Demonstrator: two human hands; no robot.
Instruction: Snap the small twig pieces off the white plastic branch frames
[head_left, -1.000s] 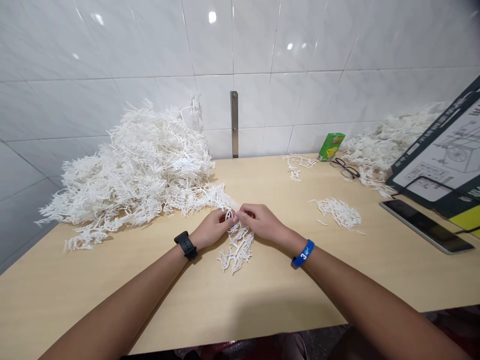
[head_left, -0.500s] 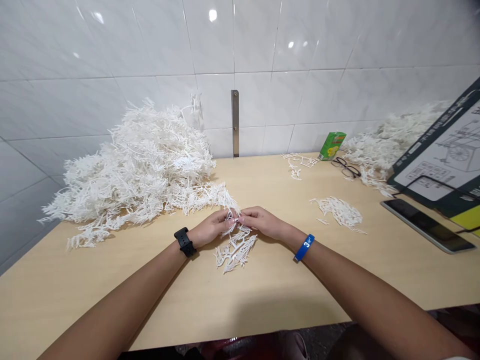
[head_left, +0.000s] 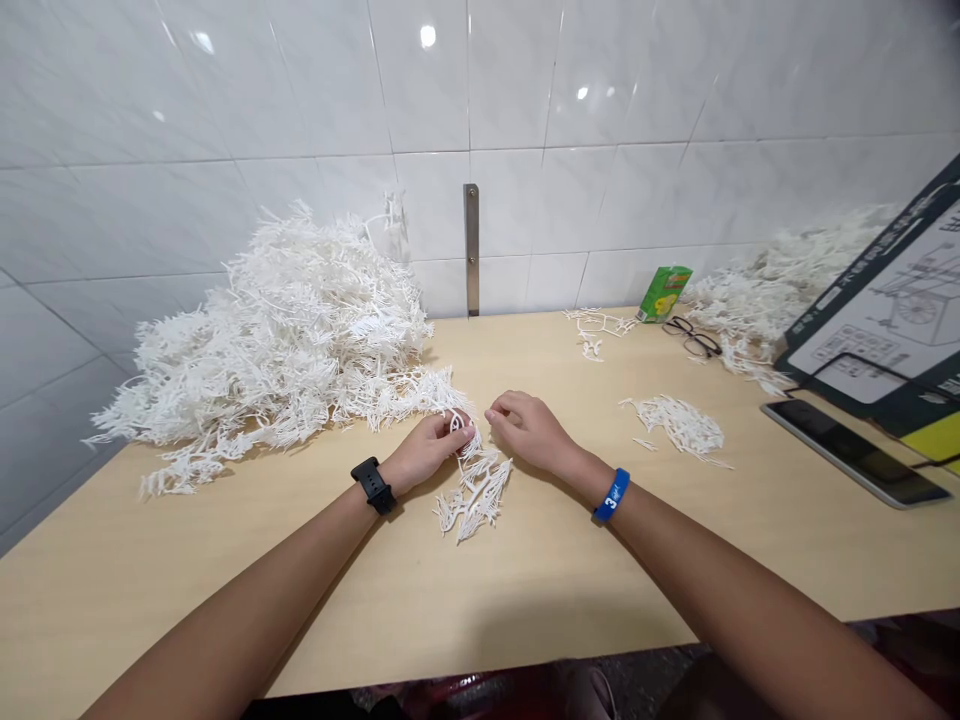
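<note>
Pale wood table (head_left: 570,570), shiny tiled wall (head_left: 517,80) behind
Left hand (head_left: 420,458) pinches a white sprig (head_left: 474,500); right hand (head_left: 531,435) is just beside, can't tell if that grip's holding anything.

A white, thin-stemmed, many-branched sprig of plastic-looking material (head_left: 474,500) is pinched near its far end in the left hand's grip (head_left: 426,453); its forked, fringed lower part fans out toward the near edge of the pale wood-toned desk (head_left: 390,610).
</note>
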